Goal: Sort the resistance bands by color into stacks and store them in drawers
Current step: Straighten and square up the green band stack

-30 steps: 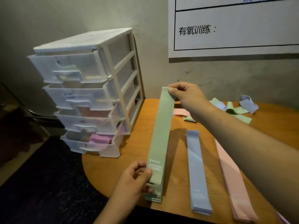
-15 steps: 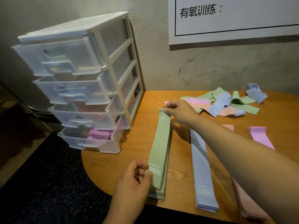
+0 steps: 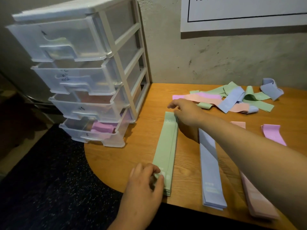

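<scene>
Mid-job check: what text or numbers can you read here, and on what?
"30": far end of the top green band, by the right hand.
Same band's near-end label: partly under the left hand, blurred.
Drawer fronts: handwritten marks, too scrawled to read.
Wall poster: characters cut off at the frame edge, unreadable.
Blue stack: pale print at the near end, too blurred.

This looks like a plain gym back room or storage corner: a rough, stained plaster wall (image 3: pixel 216 60) carries a white ruled sheet (image 3: pixel 249 7), the floor (image 3: pixel 49 188) is dark speckled matting, and a clear plastic drawer unit (image 3: pixel 83 72) stands at the wooden tabletop's (image 3: pixel 132 155) far left corner, near loose coloured resistance bands (image 3: pixel 232 98)
</scene>
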